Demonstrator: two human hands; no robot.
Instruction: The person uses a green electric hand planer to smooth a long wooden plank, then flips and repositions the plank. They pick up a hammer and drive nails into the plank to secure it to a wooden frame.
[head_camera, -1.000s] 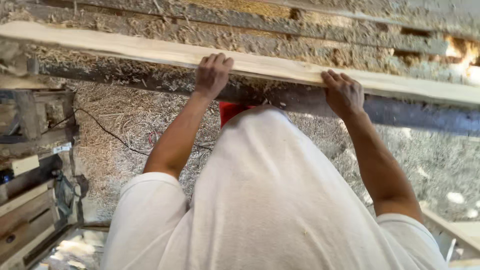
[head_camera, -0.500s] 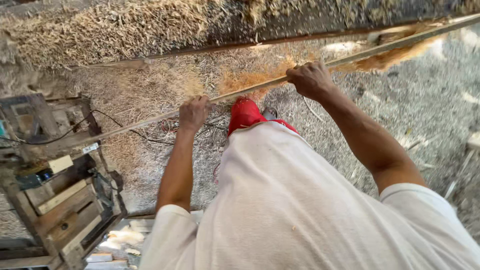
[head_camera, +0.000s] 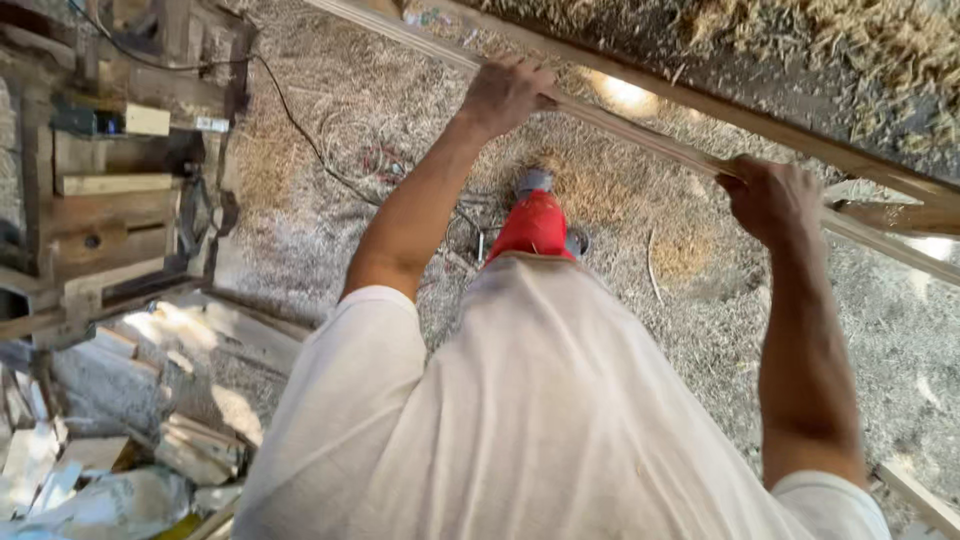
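We have the long wooden strip (head_camera: 640, 135) up in the air in front of us, running on a slant from the upper left down to the right edge, well above the sawdust floor (head_camera: 300, 240). Our left hand (head_camera: 505, 95) is curled over it from above, fingers wrapped tight around the thin edge. Our right hand (head_camera: 770, 200) is further down its length, closed around it in a full fist. Both hands are clamped on the strip, with a fair stretch of wood between them.

This looks to us like the carrying step: the strip is lifted clear and borne at arm's reach, resting on nothing. Just beyond it a darker, heavier beam (head_camera: 850, 160) runs nearly parallel, close to the strip but seemingly not touching it.

Below, a red trouser leg (head_camera: 535, 225) and a grey shoe (head_camera: 533, 182) show past our white shirt (head_camera: 550, 420). A black cable (head_camera: 300, 130) snakes across the sawdust towards the wooden machine frame (head_camera: 120, 180) at the left, and pale offcuts (head_camera: 110, 440) lie heaped at lower left.

The next move, as we judge it, calls for an even grip at both ends so the slender strip does not sag or whip. We would also mind that cable underfoot and keep the far end clear of the beam.
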